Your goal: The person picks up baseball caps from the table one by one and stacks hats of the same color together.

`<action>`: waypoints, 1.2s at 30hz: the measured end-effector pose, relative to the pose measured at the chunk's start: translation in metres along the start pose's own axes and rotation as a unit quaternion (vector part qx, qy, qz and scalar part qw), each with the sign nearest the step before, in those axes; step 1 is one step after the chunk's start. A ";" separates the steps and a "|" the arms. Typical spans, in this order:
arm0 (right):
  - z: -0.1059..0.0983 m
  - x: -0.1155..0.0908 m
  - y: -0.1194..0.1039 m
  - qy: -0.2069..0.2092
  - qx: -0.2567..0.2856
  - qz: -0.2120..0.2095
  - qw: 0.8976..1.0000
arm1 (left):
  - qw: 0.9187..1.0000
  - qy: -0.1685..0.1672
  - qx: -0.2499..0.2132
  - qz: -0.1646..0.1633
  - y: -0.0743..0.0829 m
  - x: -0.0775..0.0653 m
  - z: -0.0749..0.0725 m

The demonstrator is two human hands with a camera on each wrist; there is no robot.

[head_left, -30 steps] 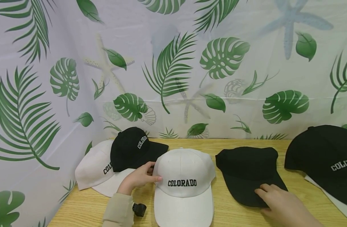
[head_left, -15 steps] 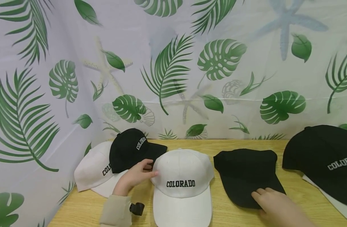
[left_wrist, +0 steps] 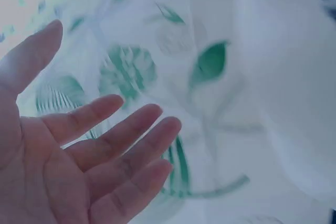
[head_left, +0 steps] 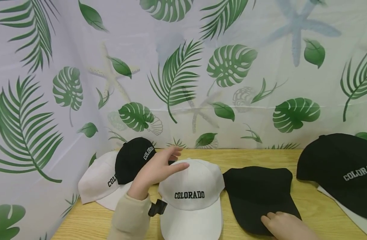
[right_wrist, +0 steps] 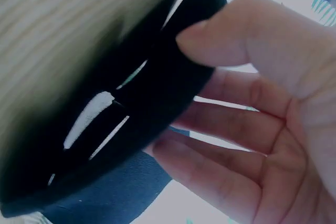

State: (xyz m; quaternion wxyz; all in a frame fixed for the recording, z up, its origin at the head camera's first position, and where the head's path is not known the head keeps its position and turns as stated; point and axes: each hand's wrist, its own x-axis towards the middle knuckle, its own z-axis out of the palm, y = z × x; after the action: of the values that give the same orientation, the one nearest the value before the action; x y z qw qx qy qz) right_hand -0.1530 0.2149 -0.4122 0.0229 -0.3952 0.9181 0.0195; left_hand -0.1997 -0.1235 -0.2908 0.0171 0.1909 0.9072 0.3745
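A white cap lettered COLORADO sits at the middle of the table, brim toward me. My left hand is raised over its left side, fingers extended and holding nothing. The left wrist view shows the palm with the fingers spread apart. To the right is a black cap with no lettering in sight, its brim toward me. My right hand pinches the right front of that brim. In the right wrist view the thumb lies on one side of the black cap's edge, the fingers on the other.
At the left a small black cap rests on a pinkish-white cap. A large black COLORADO cap overlies a white brim at the right. Behind the wooden table hangs a leaf-patterned cloth.
My left hand has left the white cap's left side and risen up and right over its crown. The right hand, with the black cap's brim, has come slightly nearer to me.
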 end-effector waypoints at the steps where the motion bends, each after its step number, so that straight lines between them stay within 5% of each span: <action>1: -0.001 -0.001 -0.001 0.002 0.001 -0.003 1.000 | 1.000 -0.016 0.014 0.013 0.013 0.004 -0.001; 6: -0.003 -0.002 -0.004 0.011 0.008 -0.027 1.000 | 0.990 -0.094 0.096 0.053 0.059 0.033 0.008; 10: -0.003 -0.003 -0.005 0.012 0.016 -0.036 0.999 | 0.979 -0.134 0.148 0.042 0.078 0.064 0.025; 15: -0.001 -0.006 -0.005 0.014 0.018 -0.035 0.999 | 0.974 -0.162 0.153 0.031 0.094 0.101 0.056; 20: -0.001 -0.005 -0.009 0.012 0.023 -0.033 0.999 | 0.975 -0.154 0.162 -0.001 0.095 0.127 0.092; 29: -0.003 -0.005 -0.015 0.022 0.019 -0.028 0.999 | 0.963 -0.169 0.186 -0.100 0.079 0.148 0.162; 36: -0.005 -0.008 -0.017 0.025 0.018 -0.022 0.999 | 0.958 -0.178 0.192 -0.114 0.052 0.169 0.199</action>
State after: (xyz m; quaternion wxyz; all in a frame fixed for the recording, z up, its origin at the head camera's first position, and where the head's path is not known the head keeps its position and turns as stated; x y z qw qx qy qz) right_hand -0.1350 0.2091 -0.4073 0.0075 -0.4153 0.9096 -0.0071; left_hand -0.3042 0.1047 -0.3787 0.1837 0.1492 0.9602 0.1483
